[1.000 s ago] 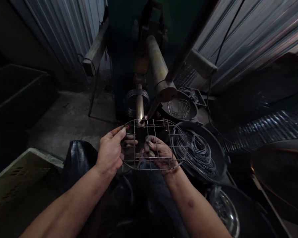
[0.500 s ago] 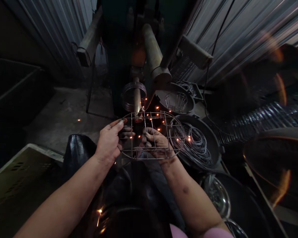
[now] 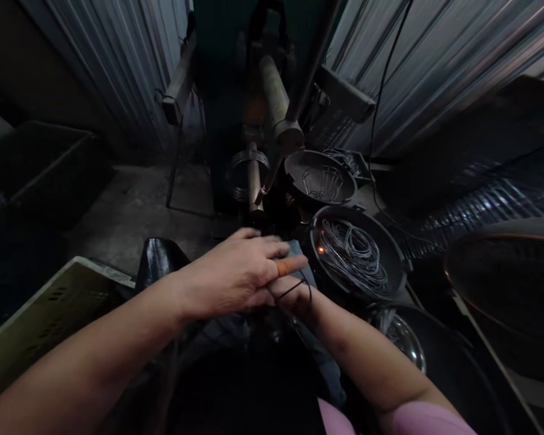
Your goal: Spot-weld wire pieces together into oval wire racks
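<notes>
Left hand (image 3: 240, 273) is extending fingers over your right hand (image 3: 290, 290), grips unclear, thin dark wire (image 3: 309, 289) showing by its wrist. Round black basin (image 3: 395, 260) is holding silvery wire coils (image 3: 357, 257); round grey pan (image 3: 299, 164), wire basket (image 3: 323, 192).

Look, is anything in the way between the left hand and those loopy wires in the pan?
Just the pan's rim, it seems: it stands between the left hand and the loopy wires. A small orange glow shows near the rim too.
</notes>
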